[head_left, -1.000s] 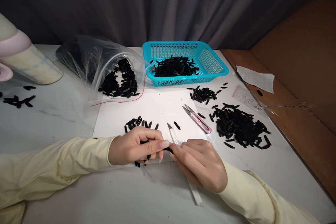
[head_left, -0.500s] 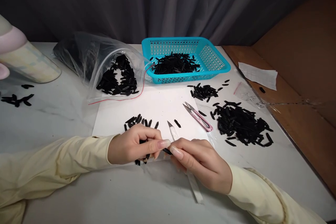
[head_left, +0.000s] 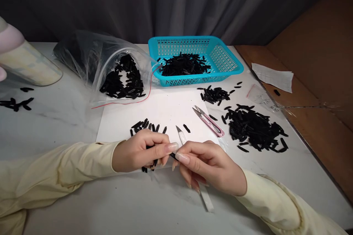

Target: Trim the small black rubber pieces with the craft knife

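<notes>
Thumb and fingers of my left hand (head_left: 143, 152) pinch one end of a slim black piece (head_left: 173, 156). The other end is between the thumb and forefinger of my right hand (head_left: 211, 165). Most of this piece is hidden by the fingertips. Several similar black pieces (head_left: 143, 125) lie on the white paper (head_left: 165, 108) behind and under my left hand. A pointed knife (head_left: 206, 200) with a white wrapped handle lies under my right hand. One loose black piece (head_left: 186, 128) lies beside its tip.
Pink-handled thread snips (head_left: 211, 125) lie right of the knife. Further right is a large heap of black pieces (head_left: 252, 128), with a smaller heap (head_left: 215, 94) behind. A blue basket (head_left: 198, 79) and an open plastic bag (head_left: 96, 58) hold more. A tumbler (head_left: 30, 62) stands at left.
My right hand has shifted slightly up and left, its lower fingers now more spread. Both hands still pinch the black piece. The view has moved a little.
</notes>
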`<state>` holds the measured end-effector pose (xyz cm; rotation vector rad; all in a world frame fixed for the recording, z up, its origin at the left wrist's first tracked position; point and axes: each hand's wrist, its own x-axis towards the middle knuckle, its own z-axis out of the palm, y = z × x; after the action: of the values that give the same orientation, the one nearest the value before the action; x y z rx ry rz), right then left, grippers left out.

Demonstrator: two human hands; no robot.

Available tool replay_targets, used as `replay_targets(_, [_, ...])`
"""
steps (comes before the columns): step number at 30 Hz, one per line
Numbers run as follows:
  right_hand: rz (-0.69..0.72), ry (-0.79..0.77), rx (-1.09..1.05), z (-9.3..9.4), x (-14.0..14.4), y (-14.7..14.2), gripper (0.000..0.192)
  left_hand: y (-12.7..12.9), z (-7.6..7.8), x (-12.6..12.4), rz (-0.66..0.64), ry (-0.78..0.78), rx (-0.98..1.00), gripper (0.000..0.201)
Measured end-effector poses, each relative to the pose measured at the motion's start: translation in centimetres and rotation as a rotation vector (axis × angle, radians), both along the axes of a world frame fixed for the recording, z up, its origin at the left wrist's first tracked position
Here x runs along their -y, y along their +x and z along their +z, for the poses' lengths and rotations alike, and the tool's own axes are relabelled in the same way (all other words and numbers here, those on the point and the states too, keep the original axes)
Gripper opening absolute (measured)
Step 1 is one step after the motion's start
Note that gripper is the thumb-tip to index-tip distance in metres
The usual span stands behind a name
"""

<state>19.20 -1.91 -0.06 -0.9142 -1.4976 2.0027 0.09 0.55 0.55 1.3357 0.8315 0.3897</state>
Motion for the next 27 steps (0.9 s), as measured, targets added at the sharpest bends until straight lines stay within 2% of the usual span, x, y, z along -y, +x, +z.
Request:
replay_targets(5, [-0.007, -0.153, -0.110, -0.18, 0.04, -0.04, 0.024, 0.00, -0.05, 0.03, 0.005, 0.013, 0.002, 0.033])
replay_targets(9, [-0.024, -0.218, -0.176, -0.23, -0.03, -0.24, 0.022, 0.02, -0.09, 0.03, 0.010, 0.001, 0.013, 0.033])
replay_targets(19, [-0.043, -0.249, -0.207, -0.49, -0.05, -0.39, 0.021, -0.04, -0.50, 0.31, 0.033, 0.001, 0.035, 0.033])
replay_targets(27, [-0.047, -0.244, -0.209, -0.35, -0.09, -0.14, 0.020, -0.12, -0.94, 0.44, 0.060, 0.161, 0.100, 0.032])
